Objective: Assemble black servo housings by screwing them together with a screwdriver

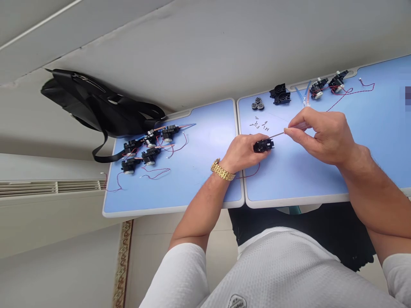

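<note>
My left hand [245,152] is closed around a small black plastic motor assembly [265,146], holding it just over the blue table. A thin red wire runs from beneath that hand. My right hand [326,134] pinches a screwdriver [277,134], whose slim metal shaft points left. Its tip reaches the assembly near my left fingertips; whether it sits in a screw is too small to see. Most of the handle is hidden by my fingers. Small dark screws [262,125] lie scattered just beyond my left hand.
Three round black-and-silver wheels [257,104] and black housing parts [280,94] lie farther back. Two wired motor assemblies [318,88] rest beside blue and orange strips [303,96]. Several more assemblies [148,156] occupy the left table, near a black bag [93,102]. A seam divides the tables.
</note>
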The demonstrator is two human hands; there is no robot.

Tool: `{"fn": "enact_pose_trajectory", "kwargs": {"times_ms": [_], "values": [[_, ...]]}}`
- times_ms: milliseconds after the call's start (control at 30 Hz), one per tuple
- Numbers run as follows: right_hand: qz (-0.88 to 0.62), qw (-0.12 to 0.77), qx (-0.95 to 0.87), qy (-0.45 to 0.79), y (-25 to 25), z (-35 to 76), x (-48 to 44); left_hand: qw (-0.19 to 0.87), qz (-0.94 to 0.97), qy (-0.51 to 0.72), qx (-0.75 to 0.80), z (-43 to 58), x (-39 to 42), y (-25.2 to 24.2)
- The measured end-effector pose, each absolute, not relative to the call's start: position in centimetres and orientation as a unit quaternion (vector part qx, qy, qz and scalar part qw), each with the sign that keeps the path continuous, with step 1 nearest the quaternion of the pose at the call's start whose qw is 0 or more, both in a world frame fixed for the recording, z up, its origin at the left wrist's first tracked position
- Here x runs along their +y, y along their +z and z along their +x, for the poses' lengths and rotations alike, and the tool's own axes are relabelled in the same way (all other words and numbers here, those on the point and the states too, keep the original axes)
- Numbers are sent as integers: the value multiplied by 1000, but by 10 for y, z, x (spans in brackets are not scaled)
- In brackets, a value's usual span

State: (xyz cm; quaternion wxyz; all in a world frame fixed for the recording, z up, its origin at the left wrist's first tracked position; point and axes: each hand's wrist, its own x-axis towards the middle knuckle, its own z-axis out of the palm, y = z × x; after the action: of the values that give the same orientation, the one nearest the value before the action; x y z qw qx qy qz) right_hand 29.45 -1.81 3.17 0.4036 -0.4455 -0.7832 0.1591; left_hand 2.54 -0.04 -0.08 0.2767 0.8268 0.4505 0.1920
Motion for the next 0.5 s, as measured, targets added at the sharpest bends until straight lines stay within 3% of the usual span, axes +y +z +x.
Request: {"fn": "enact_pose_trajectory", "kwargs": {"times_ms": [500], "values": [[-420,422,-787,160,34,294,-19,271,829,193,450,25,0,-3]]}}
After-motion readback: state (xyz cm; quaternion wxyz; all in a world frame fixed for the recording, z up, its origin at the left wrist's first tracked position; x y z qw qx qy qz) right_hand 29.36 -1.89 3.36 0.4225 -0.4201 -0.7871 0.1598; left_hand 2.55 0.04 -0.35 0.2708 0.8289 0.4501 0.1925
